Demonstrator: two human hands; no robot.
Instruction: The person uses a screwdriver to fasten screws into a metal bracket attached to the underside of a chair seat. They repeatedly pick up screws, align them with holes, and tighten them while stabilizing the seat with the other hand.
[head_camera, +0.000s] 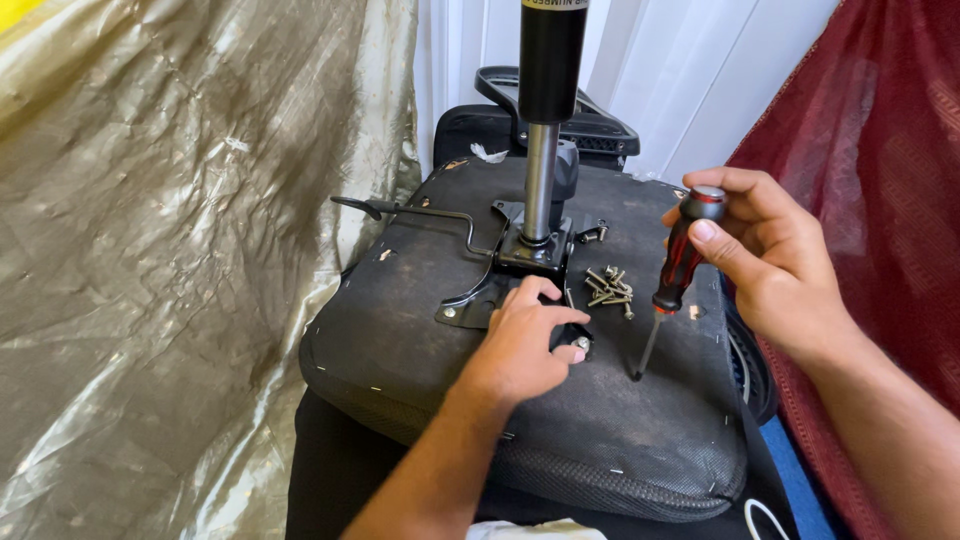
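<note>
An office chair seat (400, 340) lies upside down, its dusty black underside facing me. A black metal mounting plate (530, 250) with a gas cylinder (542, 150) stands at its middle. My left hand (525, 345) rests on the plate's near edge, fingers curled over a bolt (581, 343). My right hand (765, 250) holds a red and black screwdriver (680, 265) upright, its tip touching the seat to the right of the plate. A pile of loose screws (608, 287) lies between the plate and the screwdriver.
A thin black lever (400, 210) sticks out left from the plate. Two more screws (590, 234) lie beside the cylinder base. A shiny beige sheet (170, 250) hangs on the left, a dark red fabric (880, 150) on the right. Another black chair part (590, 125) stands behind.
</note>
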